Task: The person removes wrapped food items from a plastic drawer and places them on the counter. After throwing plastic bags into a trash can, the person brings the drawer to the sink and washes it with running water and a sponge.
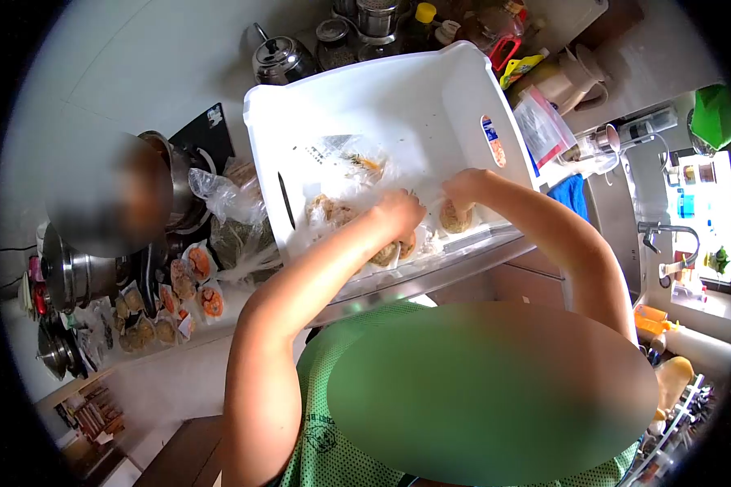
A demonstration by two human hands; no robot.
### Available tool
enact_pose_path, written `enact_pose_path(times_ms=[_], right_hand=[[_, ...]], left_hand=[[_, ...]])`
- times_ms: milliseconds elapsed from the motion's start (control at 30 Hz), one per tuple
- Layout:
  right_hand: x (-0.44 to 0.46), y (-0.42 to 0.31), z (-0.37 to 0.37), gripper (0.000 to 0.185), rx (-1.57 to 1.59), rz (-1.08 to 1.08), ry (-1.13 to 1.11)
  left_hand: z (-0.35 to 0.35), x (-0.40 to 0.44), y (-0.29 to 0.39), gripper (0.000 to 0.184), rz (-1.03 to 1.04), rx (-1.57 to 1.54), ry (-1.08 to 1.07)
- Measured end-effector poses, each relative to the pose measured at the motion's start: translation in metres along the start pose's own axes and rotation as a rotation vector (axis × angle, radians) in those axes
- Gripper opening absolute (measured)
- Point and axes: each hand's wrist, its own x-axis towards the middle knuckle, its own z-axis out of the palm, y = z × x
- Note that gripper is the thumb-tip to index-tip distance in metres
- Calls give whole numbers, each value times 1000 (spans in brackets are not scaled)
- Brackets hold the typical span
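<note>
Where my right hand (467, 188) reaches: fingers curled down onto a round tan bundle (456, 219); I can't tell whether they grip it.
Left hand (402, 213): just beside, fingers bent, its hold hidden from me.
White tub (374, 101): holds that bundle near its front edge, more tan bundles (385, 255) to the left.

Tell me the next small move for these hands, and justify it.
Probably nudge the round bundle toward the other bundles near the left hand: the right hand is at it, and a gap separates them in the white bin.
</note>
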Motion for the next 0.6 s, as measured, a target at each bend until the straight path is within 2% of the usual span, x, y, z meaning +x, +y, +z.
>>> enact_pose_path(times_ms=[133, 200, 333, 400, 533, 600], right_hand=[[6, 5, 0, 65, -29, -39, -26], [5, 8, 2, 44, -18, -121, 30], [22, 24, 9, 38, 98, -201, -16], [10, 28, 1, 28, 378, -99, -173], [-10, 30, -9, 22, 509, -124, -186], [-35, 27, -27, 16, 324, -148, 86]], left_hand=[[6, 10, -4, 27, 8, -60, -152], [18, 10, -8, 16, 23, -108, 65], [-7, 0, -6, 12, 18, -125, -6], [-15, -12, -9, 11, 31, -145, 62], [-38, -38, -19, 12, -4, -323, 118], [-53, -56, -25, 12, -51, -514, 259]])
